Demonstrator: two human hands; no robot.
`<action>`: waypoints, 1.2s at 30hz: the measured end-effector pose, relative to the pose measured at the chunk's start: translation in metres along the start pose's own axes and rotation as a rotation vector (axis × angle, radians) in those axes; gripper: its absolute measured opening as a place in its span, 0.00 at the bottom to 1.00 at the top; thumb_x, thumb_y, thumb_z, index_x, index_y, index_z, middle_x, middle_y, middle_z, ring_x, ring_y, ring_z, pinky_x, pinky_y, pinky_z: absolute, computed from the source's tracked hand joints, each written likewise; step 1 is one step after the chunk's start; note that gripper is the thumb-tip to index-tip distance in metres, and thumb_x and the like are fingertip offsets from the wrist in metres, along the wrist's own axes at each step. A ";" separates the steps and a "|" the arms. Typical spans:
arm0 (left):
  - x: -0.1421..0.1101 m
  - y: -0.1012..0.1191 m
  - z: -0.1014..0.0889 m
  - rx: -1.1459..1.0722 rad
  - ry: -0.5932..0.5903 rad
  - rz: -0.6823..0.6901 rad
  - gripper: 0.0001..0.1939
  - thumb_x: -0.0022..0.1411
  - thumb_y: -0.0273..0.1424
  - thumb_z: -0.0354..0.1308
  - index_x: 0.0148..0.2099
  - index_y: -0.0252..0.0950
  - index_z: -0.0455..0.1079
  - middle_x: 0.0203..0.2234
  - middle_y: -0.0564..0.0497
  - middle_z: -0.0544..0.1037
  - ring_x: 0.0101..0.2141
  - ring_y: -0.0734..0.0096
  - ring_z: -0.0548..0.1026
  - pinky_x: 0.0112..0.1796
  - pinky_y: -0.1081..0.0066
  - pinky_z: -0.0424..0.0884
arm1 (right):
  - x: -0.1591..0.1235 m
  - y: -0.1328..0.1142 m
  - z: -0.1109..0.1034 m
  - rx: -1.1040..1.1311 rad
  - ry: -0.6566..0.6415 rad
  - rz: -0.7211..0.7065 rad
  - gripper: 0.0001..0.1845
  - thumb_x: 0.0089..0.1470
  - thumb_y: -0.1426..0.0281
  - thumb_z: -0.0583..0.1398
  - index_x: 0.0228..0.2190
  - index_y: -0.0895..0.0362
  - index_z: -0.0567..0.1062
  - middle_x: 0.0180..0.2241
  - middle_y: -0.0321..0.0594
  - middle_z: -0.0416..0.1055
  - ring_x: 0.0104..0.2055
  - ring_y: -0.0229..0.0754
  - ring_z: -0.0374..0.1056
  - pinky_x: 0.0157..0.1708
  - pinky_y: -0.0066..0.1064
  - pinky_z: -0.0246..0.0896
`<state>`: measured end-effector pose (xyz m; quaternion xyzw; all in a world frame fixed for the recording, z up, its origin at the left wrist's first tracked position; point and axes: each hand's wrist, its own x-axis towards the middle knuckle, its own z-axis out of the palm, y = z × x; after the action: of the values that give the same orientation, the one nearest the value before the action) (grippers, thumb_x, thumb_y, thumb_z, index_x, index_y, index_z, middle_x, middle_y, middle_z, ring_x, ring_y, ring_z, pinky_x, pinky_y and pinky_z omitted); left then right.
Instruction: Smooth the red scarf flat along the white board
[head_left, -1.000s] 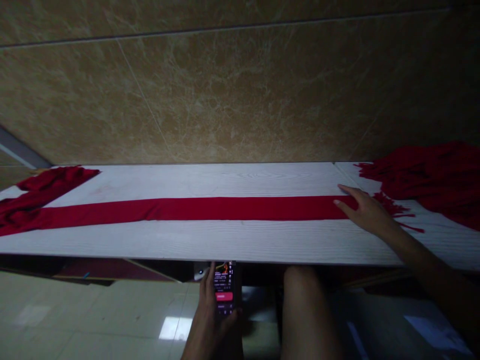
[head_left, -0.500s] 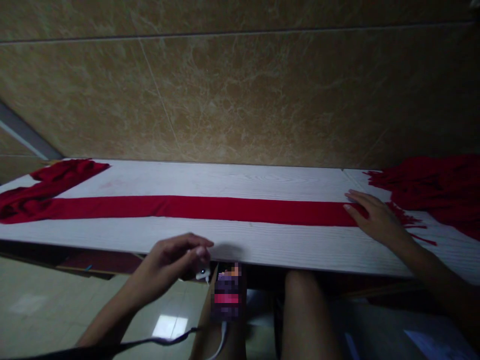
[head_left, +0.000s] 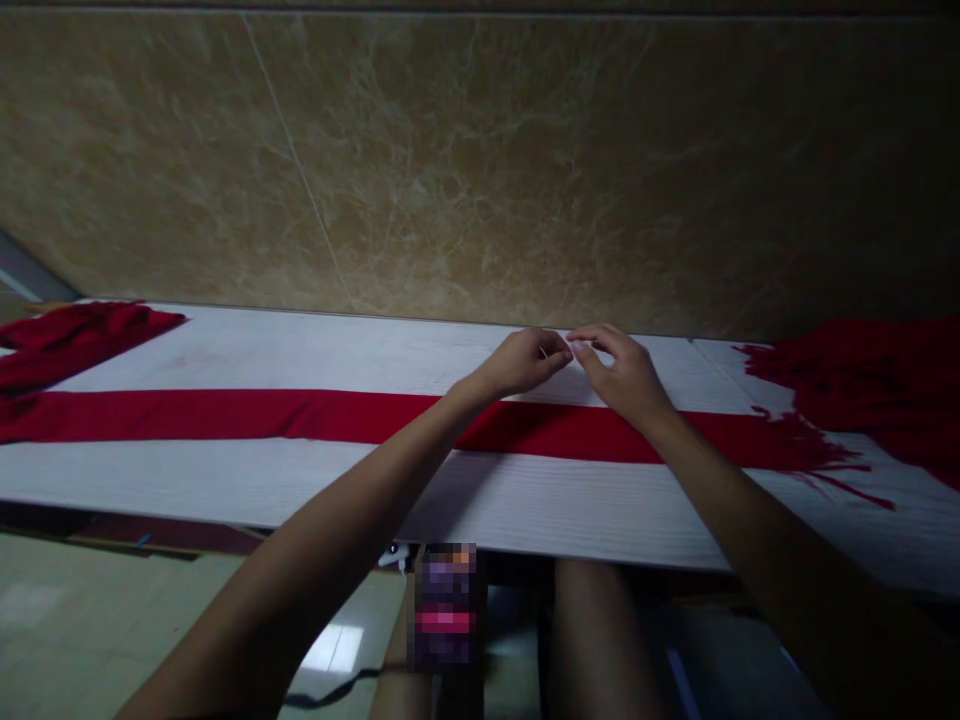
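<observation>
Right hand (head_left: 622, 375) is now off the scarf's fringed end; left hand (head_left: 521, 362) is up from the phone (head_left: 446, 610). Fingertips nearly meet just past the far edge of the red scarf (head_left: 555, 430), fingers curled narrow; can't tell if they pinch anything. Scarf lies flat along the white board (head_left: 337, 350), fringe (head_left: 832, 455) rightward, no fingers pressing it.
</observation>
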<state>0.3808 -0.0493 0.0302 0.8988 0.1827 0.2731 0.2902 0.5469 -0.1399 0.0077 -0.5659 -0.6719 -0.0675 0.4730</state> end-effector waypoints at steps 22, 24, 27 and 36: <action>-0.024 -0.009 0.012 0.279 0.029 -0.010 0.14 0.73 0.39 0.59 0.54 0.39 0.78 0.24 0.54 0.77 0.25 0.68 0.73 0.30 0.71 0.60 | -0.005 0.001 0.013 0.086 0.184 0.157 0.34 0.61 0.47 0.60 0.15 0.52 0.56 0.16 0.30 0.48 0.20 0.35 0.47 0.23 0.34 0.44; -0.024 -0.009 0.012 0.310 0.089 -0.014 0.16 0.73 0.38 0.59 0.58 0.38 0.75 0.25 0.54 0.77 0.26 0.68 0.73 0.30 0.72 0.60 | -0.007 0.004 0.014 0.070 0.153 0.162 0.34 0.59 0.46 0.62 0.15 0.52 0.58 0.15 0.30 0.48 0.20 0.35 0.47 0.23 0.34 0.43; -0.024 -0.010 0.012 0.318 0.166 -0.013 0.15 0.73 0.36 0.58 0.58 0.38 0.75 0.25 0.54 0.77 0.26 0.68 0.73 0.29 0.72 0.59 | -0.008 0.009 0.017 0.037 0.104 0.187 0.34 0.57 0.44 0.63 0.15 0.52 0.60 0.15 0.29 0.49 0.20 0.34 0.47 0.23 0.34 0.43; -0.025 -0.015 0.008 0.254 0.244 -0.025 0.10 0.71 0.34 0.61 0.49 0.38 0.82 0.27 0.52 0.79 0.27 0.70 0.72 0.31 0.72 0.59 | -0.009 0.013 0.018 0.004 0.047 0.207 0.33 0.55 0.43 0.63 0.14 0.52 0.61 0.15 0.30 0.51 0.20 0.35 0.47 0.23 0.33 0.45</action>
<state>0.3636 -0.0533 0.0061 0.8862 0.2605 0.3512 0.1535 0.5470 -0.1304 -0.0141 -0.6297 -0.5988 -0.0302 0.4940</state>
